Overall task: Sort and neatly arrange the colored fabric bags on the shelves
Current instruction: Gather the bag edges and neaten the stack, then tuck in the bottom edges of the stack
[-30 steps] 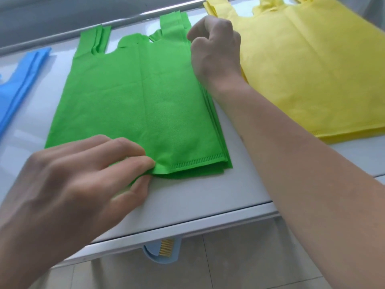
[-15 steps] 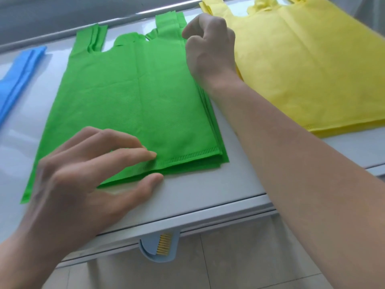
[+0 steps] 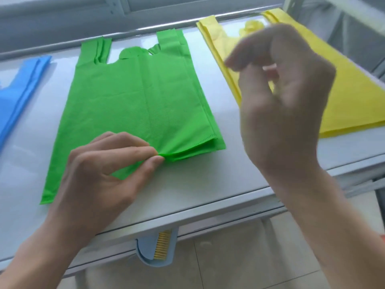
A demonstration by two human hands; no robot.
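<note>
A stack of green fabric bags (image 3: 141,101) lies flat in the middle of the white shelf (image 3: 208,184), handles pointing away from me. My left hand (image 3: 100,174) pinches the bottom hem of the green stack between thumb and fingertips, and the fabric bunches up there. My right hand (image 3: 279,97) hovers blurred above the gap between the green stack and the yellow bags (image 3: 343,84), fingers loosely curled and holding nothing. Blue bags (image 3: 18,94) lie at the left edge, partly cut off.
The shelf's metal front edge (image 3: 187,224) runs across below the bags. A blue plastic piece with a yellow comb-like insert (image 3: 158,249) hangs under it. Tiled floor (image 3: 239,257) shows below. A grey upright of the rack (image 3: 291,3) stands at the back right.
My right hand let go of the green stack's upper right handle and lifted up and to the right. My left hand went from resting on the hem to pinching it.
</note>
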